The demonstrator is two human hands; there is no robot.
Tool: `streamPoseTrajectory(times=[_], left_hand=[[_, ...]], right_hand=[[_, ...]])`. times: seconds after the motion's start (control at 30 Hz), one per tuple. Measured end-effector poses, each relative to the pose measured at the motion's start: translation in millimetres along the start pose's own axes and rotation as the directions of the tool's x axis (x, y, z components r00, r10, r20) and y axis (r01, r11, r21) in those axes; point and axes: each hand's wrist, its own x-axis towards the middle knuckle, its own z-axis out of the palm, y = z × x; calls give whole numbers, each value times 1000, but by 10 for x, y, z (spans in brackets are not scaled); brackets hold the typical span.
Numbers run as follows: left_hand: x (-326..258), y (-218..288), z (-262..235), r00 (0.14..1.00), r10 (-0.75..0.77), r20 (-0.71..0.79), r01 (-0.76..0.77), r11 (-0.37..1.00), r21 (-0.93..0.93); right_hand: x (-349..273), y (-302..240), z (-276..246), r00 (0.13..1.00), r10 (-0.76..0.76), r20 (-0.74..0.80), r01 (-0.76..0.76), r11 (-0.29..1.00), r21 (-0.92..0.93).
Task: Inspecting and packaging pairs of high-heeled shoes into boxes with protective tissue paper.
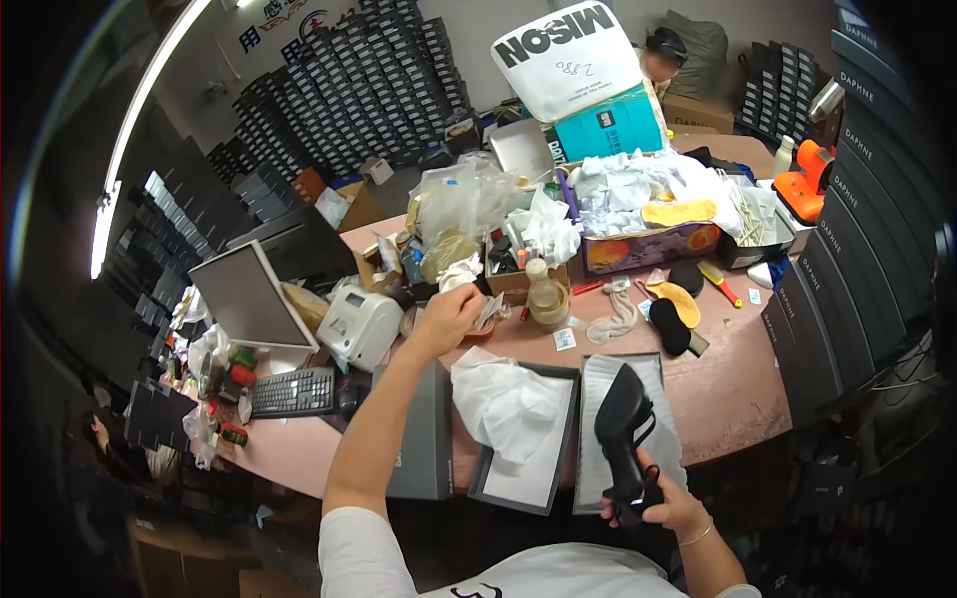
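My right hand (674, 506) grips a black high-heeled shoe (620, 424) over an open shoe box (660, 384) lined with white wrapping sheet. My left hand (449, 319) reaches over the table with its fingers curled closed. It is beside a reddish bowl (482, 335) of small packets and just below a crumpled white wad (461, 272). Whatever its fingers hold, if anything, is hidden. Between my arms lies a dark grey open box (566, 391) with white tissue paper (503, 399) bunched in it. A grey box lid (424, 429) sits partly under my left forearm.
Beyond the boxes stand a glass bottle (544, 294), a patterned carton (648, 252) heaped with white paper, and loose insoles (676, 299). A label printer (359, 324), keyboard (293, 393) and monitor (255, 297) occupy the left. Tall shoe-box stacks (847, 239) border the right; a person (660, 68) is behind.
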Motion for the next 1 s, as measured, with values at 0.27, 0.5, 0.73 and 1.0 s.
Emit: streamPoseTrajectory(times=[0.27, 0.5, 0.73, 1.0], left_hand=[[-97, -1873, 1436, 902, -262, 342, -24, 763, 646], [-148, -20, 183, 974, 193, -121, -184, 979, 84], [-768, 787, 119, 909, 369, -193, -303, 903, 304], [-1658, 1009, 225, 836, 549, 4, -538, 817, 209]], right_hand=[[-90, 85, 387, 987, -83, 137, 131, 908, -399], [-431, 305, 205, 993, -110, -50, 108, 993, -42], [-57, -4, 635, 926, -135, 353, 116, 990, 74], [521, -84, 411, 997, -64, 52, 80, 892, -445]])
